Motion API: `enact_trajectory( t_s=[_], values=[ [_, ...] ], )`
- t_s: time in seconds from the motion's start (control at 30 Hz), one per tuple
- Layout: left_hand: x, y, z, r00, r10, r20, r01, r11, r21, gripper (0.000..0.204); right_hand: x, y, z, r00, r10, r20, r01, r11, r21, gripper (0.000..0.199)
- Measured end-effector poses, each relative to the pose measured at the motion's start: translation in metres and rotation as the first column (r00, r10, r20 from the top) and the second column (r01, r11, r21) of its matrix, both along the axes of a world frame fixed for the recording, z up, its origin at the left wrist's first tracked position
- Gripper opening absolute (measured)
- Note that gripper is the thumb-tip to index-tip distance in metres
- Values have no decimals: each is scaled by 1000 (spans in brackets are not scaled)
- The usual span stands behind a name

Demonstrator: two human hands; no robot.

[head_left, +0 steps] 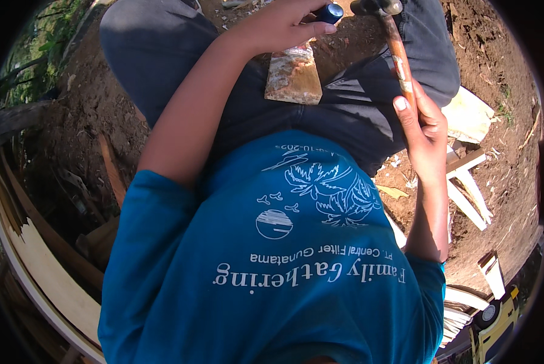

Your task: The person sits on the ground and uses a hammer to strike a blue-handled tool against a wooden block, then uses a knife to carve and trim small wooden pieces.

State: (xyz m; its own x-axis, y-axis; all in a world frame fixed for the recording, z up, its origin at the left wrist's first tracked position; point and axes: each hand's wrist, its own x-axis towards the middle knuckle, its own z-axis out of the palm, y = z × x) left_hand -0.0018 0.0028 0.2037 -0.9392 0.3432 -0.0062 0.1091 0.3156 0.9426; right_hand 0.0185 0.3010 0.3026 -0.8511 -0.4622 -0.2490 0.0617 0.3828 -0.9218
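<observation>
My left hand, near the top edge, is closed around a dark cylindrical handle with a shiny, pale blue end. The rest of that tool lies hidden behind the fingers or beyond the picture. Below the hand, a rough wood block rests between my legs, its upper face chipped and whitish. My right hand grips the lower part of a hammer by its worn wooden handle. The hammer's metal head is raised at the top, just right of the cylindrical handle and apart from it.
My crossed legs in dark trousers frame the block. On the brown soil at the right lie a pale wood slab and several offcuts. Long boards curve along the lower left. A yellow toy-like vehicle stands at lower right.
</observation>
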Motion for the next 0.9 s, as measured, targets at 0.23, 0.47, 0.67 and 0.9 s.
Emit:
enact_trajectory(
  t_s=[0.23, 0.47, 0.67, 0.9],
  values=[
    [9, 5, 10, 988, 153, 24, -154, 986, 71, 28, 0, -2, 25, 995, 68, -78, -67, 998, 13, 46],
    [6, 6, 13, 993, 121, -3, -121, 991, 64, 30, 1, 3, 13, 999, 43, -12, -41, 988, 148, 45],
    [7, 8, 20, 985, 132, 109, -141, 986, 85, 28, -4, 1, 20, 994, -11, -107, 14, 1000, 28, 44],
    [6, 2, 19, 991, 108, 78, -109, 994, 6, 28, 4, 4, -4, 999, 42, 1, -41, 988, 149, 41]
  ],
)
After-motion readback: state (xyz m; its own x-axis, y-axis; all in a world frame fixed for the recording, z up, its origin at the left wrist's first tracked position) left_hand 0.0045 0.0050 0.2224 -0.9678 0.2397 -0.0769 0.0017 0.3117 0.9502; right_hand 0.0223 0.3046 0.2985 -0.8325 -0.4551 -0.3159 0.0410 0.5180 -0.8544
